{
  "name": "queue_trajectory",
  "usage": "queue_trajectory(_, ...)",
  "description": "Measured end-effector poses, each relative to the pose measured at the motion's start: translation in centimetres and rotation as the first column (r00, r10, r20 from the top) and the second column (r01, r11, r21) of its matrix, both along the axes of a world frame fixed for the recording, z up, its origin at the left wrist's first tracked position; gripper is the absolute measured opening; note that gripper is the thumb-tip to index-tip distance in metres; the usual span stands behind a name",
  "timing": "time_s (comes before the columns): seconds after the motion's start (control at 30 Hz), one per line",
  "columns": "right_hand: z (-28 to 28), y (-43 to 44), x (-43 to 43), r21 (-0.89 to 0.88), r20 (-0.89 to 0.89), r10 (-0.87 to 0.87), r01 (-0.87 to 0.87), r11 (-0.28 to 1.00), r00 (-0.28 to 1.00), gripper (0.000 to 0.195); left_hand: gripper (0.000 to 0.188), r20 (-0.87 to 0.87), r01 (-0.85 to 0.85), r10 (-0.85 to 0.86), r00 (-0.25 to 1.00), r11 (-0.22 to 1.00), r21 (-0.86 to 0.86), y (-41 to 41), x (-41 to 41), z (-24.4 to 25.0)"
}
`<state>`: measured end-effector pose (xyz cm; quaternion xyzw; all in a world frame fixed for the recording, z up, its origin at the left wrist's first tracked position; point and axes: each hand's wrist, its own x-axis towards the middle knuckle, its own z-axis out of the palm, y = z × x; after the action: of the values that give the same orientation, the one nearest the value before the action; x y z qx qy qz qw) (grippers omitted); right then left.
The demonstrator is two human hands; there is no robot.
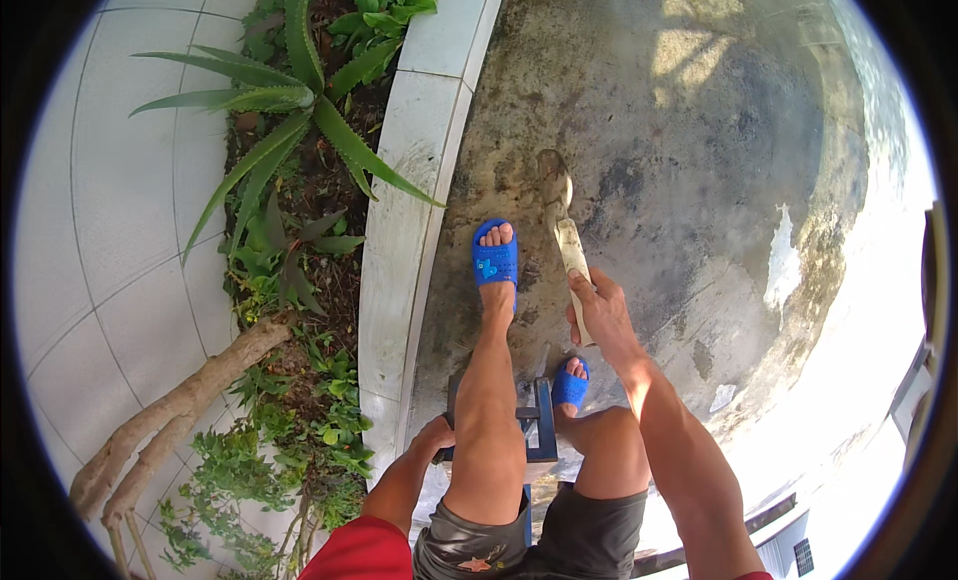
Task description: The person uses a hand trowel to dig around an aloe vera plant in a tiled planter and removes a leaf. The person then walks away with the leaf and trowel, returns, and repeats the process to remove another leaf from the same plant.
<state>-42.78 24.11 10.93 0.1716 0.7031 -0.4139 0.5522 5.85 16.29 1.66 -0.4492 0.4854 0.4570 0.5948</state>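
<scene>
My right hand (605,311) is closed around the pale handle of a garden trowel (570,254). The trowel's dirty, rounded metal blade points away from me, over the stained concrete floor. At my left side, my left hand (440,435) rests at the edge of a dark blue metal-framed stool (544,445); its fingers are partly hidden, so its grip cannot be made out. My feet wear blue slide sandals (494,254), one forward beside the trowel, the other farther back.
Along my left runs a planter's white-tiled rim (404,281), with soil and low plants behind it. A spiky aloe plant (310,97) leans a leaf over the rim. A forked tree trunk (194,393) rises from the bed at the lower left. Pale tiles lie beyond.
</scene>
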Motion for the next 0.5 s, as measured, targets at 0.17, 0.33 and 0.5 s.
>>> queue_trajectory(0.17, -8.3, -9.5, 2.5, -0.168, 0.145, -0.157, 0.181, 0.969, 0.977, 0.033, 0.070, -0.191, -0.027, 0.024, 0.981, 1.000, -0.013, -3.5, -15.6, -6.2)
queue_trajectory(0.33, -13.2, -13.8, 8.1, -0.203, 0.179, -0.219, 0.254, 0.946, 0.959, 0.034, 0.063, -0.309, -0.056, 0.046, 0.950, 0.998, -0.023, -4.8, -21.5, -10.8)
queue_trajectory(0.5, -16.1, -14.3, 12.5, -0.205, 0.067, -0.253, 0.261, 0.943, 0.965, 0.035, 0.056, -0.334, 0.070, -0.061, 0.941, 0.997, 0.015, -11.8, -14.1, -8.5)
